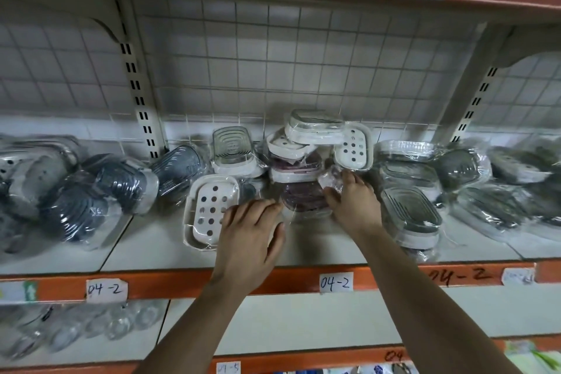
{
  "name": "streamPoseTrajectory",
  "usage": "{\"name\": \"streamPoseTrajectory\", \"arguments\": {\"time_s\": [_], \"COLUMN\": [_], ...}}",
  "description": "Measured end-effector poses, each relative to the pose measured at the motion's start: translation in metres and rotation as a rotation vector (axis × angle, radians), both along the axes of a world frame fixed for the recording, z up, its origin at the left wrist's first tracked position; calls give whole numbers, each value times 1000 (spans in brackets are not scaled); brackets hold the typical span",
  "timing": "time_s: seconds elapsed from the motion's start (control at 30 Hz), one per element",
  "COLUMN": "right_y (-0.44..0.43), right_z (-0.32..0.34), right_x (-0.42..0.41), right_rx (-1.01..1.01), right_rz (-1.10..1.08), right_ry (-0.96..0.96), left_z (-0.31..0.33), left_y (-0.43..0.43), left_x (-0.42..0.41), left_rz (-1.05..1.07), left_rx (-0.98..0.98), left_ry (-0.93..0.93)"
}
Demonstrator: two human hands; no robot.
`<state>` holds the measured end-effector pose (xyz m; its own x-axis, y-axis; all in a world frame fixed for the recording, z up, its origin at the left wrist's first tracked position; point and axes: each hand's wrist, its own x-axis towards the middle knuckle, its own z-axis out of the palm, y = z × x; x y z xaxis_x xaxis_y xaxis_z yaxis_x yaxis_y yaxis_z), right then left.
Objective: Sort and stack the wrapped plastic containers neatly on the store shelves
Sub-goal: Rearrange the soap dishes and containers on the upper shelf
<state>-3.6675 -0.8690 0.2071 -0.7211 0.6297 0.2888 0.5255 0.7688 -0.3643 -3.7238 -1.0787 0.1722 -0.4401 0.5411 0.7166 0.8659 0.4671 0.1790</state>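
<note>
A wrapped purple container lies at the middle of the shelf between my two hands. My left hand has its fingers laid flat on the clear wrap at the container's left side. My right hand pinches the crinkled wrap at its right side. Behind it stands a loose pile of wrapped white and purple containers. A white perforated tray leans just left of my left hand.
Dark grey wrapped containers crowd the left of the shelf; clear and grey ones fill the right. A slotted upright stands at back left. Orange shelf edge carries "04-2" labels. Glassware sits on the shelf below.
</note>
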Motion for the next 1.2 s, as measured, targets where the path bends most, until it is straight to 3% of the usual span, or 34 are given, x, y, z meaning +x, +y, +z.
{"name": "streamPoseTrajectory", "arguments": {"time_s": [0.53,0.9,1.1,1.2], "right_y": [-26,-25,-33,-36], "right_z": [-2,-45,-47,-52], "right_x": [63,118,115,109], "right_rx": [101,146,131,151], "right_rz": [315,468,329,272], "right_ry": [60,19,130,158], "left_z": [-7,-9,-8,-10], "left_y": [12,45,70,69], "left_x": [10,-18,-39,-40], "left_rz": [2,-28,-36,-27], "left_rx": [-2,-170,-431,-453], "left_ry": [-91,-249,-312,-314]}}
